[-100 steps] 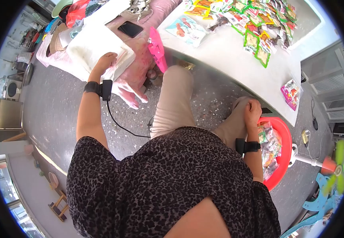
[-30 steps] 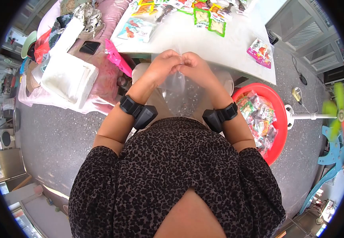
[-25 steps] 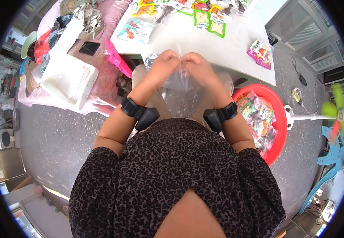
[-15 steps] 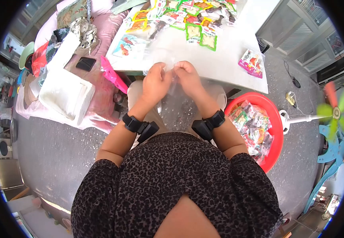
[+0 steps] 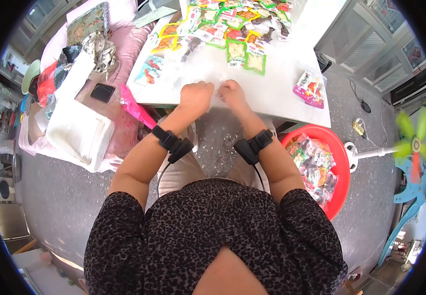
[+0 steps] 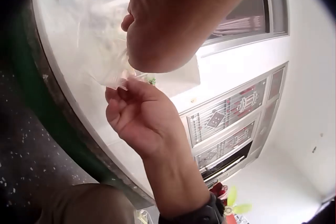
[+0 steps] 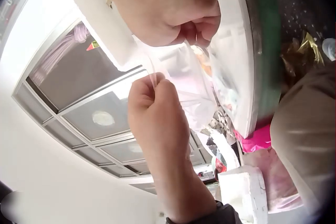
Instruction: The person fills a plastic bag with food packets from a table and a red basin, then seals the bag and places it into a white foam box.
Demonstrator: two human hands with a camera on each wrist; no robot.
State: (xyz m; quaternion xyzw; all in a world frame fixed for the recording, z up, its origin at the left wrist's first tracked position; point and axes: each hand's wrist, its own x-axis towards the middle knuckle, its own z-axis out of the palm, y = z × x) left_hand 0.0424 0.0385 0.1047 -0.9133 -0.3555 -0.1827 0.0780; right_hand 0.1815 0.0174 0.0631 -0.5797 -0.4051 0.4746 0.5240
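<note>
Both hands are over the near edge of the white table (image 5: 277,98). A clear plastic bag (image 6: 100,56) is stretched between them, hard to see in the head view. The left hand (image 5: 196,97) pinches one side of the bag with curled fingers; in the right wrist view the left hand (image 7: 157,113) has thumb and fingers closed on the film. Slightly blurred, the right hand (image 5: 234,96) grips the other side, its fingertips against the film. Beyond the hands lie many colourful food packets (image 5: 236,51), and a blue-white packet (image 5: 150,70) is left of them.
A red tub (image 5: 341,184) full of packets stands on the floor at right, near a fan (image 5: 416,143). A pink-purple packet (image 5: 309,89) lies at the table's right. On the left are a white foam box (image 5: 77,130), a phone (image 5: 102,92) and a bright pink bag (image 5: 135,106).
Both hands have come up from the lap and tub side and moved forward over the table edge with the clear bag. The head view has shifted, showing more of the packets.
</note>
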